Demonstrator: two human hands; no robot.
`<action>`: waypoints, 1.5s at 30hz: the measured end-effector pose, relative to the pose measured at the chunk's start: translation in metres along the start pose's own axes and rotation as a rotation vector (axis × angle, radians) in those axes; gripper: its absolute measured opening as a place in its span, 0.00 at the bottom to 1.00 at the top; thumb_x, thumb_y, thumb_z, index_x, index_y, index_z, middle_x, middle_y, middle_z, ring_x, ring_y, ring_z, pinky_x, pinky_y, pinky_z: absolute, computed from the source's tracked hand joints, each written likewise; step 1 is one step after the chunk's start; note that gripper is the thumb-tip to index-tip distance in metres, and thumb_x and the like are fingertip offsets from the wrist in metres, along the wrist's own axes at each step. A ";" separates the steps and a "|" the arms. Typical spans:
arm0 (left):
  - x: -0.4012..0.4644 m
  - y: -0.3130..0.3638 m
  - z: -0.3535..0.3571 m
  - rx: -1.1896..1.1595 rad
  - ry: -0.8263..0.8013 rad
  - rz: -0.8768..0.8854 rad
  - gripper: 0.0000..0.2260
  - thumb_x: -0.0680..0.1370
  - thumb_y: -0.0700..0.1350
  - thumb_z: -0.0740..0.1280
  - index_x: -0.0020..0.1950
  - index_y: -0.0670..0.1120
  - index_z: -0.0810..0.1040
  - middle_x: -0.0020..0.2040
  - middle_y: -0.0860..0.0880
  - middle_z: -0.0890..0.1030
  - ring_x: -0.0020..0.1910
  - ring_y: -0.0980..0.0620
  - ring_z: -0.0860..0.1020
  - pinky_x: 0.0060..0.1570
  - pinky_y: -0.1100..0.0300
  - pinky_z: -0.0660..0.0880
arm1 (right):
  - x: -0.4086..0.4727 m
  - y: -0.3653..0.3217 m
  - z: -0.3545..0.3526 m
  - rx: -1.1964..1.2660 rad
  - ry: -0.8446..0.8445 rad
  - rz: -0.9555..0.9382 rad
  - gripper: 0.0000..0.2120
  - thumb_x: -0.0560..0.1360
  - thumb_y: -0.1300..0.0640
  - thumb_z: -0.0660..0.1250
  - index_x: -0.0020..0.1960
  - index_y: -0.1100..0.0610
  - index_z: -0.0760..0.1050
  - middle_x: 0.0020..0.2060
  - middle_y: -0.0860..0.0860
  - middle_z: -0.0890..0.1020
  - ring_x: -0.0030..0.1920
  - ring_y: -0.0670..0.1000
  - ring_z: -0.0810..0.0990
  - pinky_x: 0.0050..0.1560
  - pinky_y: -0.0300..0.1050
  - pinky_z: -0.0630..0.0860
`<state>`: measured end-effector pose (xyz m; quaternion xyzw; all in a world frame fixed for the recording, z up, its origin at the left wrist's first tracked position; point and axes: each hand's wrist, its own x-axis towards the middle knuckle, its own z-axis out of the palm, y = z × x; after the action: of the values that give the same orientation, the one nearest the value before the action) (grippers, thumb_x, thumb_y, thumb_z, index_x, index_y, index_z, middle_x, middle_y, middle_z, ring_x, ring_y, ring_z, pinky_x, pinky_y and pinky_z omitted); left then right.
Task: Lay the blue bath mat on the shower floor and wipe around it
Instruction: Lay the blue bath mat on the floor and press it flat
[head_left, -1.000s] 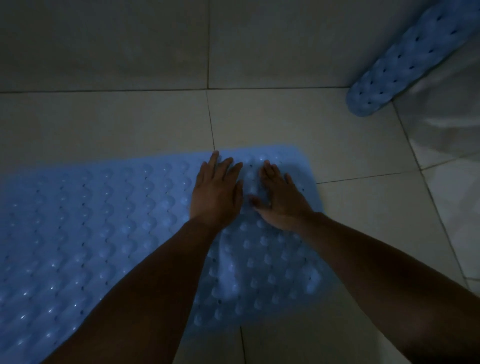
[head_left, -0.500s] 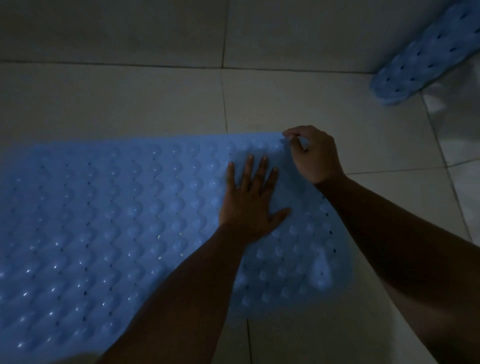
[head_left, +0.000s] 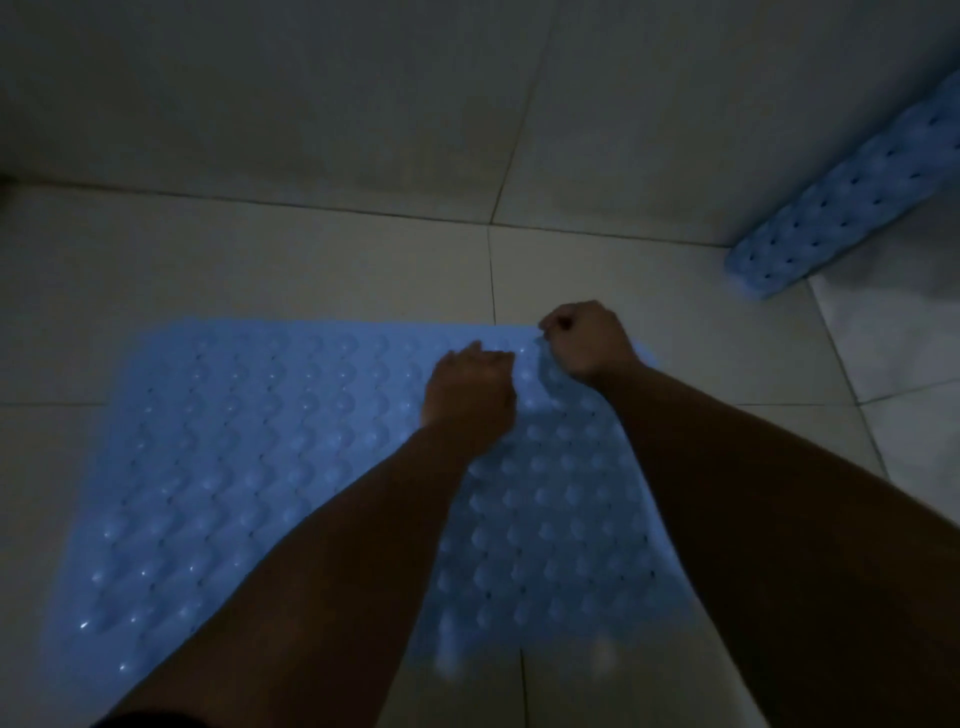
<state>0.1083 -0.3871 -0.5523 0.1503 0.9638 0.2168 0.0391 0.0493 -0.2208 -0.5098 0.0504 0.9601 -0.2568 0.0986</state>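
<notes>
Fingers of the right hand (head_left: 589, 338) pinch the far edge of the blue bath mat (head_left: 249, 467); beside it, the left hand (head_left: 470, 397) curls on the mat.

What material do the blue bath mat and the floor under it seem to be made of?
Blue bath mat: probably soft rubber or PVC, slightly glossy; rows of raised bubbles catch small highlights, with small drain holes between them. Shower floor: likely ceramic tile, pale and fairly matte; large squares divided by thin grout lines. The dim light leaves both uncertain.
</notes>
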 end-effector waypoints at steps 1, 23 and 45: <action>-0.006 -0.016 0.001 0.014 0.049 -0.018 0.18 0.77 0.43 0.63 0.65 0.43 0.80 0.59 0.40 0.83 0.65 0.37 0.78 0.64 0.42 0.74 | -0.008 -0.006 0.010 -0.038 -0.006 -0.014 0.13 0.78 0.58 0.63 0.56 0.57 0.84 0.57 0.56 0.85 0.60 0.58 0.81 0.63 0.48 0.76; -0.048 -0.097 -0.006 0.073 0.129 -0.153 0.22 0.80 0.48 0.60 0.73 0.45 0.74 0.71 0.45 0.76 0.78 0.40 0.64 0.76 0.41 0.62 | -0.090 -0.005 0.139 -0.424 -0.064 -0.083 0.44 0.76 0.28 0.41 0.81 0.55 0.38 0.80 0.52 0.34 0.80 0.52 0.32 0.79 0.61 0.36; -0.060 -0.049 0.047 0.245 -0.111 0.115 0.38 0.80 0.71 0.43 0.83 0.49 0.50 0.84 0.46 0.46 0.82 0.42 0.39 0.77 0.34 0.43 | -0.042 0.040 0.079 -0.056 0.243 -0.222 0.17 0.78 0.50 0.59 0.55 0.57 0.83 0.54 0.55 0.84 0.58 0.59 0.80 0.63 0.55 0.75</action>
<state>0.1587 -0.4288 -0.6156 0.2205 0.9692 0.0908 0.0611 0.1095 -0.2282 -0.5874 -0.0282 0.9714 -0.2313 -0.0458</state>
